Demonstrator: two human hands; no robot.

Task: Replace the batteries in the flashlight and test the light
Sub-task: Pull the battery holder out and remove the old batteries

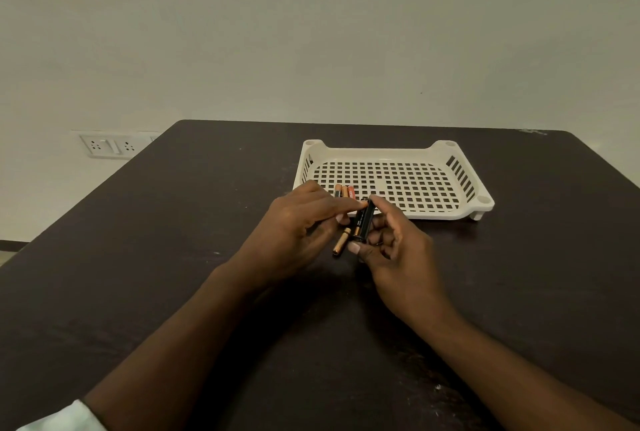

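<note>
Holding a black cylindrical battery holder [364, 220] upright-ish over the dark table [173, 257], the right hand [394, 243] has its fingers curled round it, thumb low near the bottom end. Long axis runs from lower left to upper right, top end tipped away toward the white perforated tray [450, 153]. It looks like the flashlight's cell carrier; no flashlight body is visible in view.

Left hand [298, 222] sits just beside it on the left, index finger stretched across to touch the holder's upper part, other fingers loosely bent. Cannot tell if it pinches anything.

One gold-and-black battery [341, 240] lies between the two hands, just left of the holder and roughly parallel to it, low end toward the person. Whether it rests on the table or is half out of the holder is unclear. Three more batteries [344, 191] lie side by side at the tray's near left corner, partly hidden behind the left hand.

Key relation: loose battery and holder are nearly aligned and adjacent, left hand nearer the battery. Judgement: mid cell swap; next move likely a left-hand pick or seat along that shared axis, polarity needs checking.
</note>
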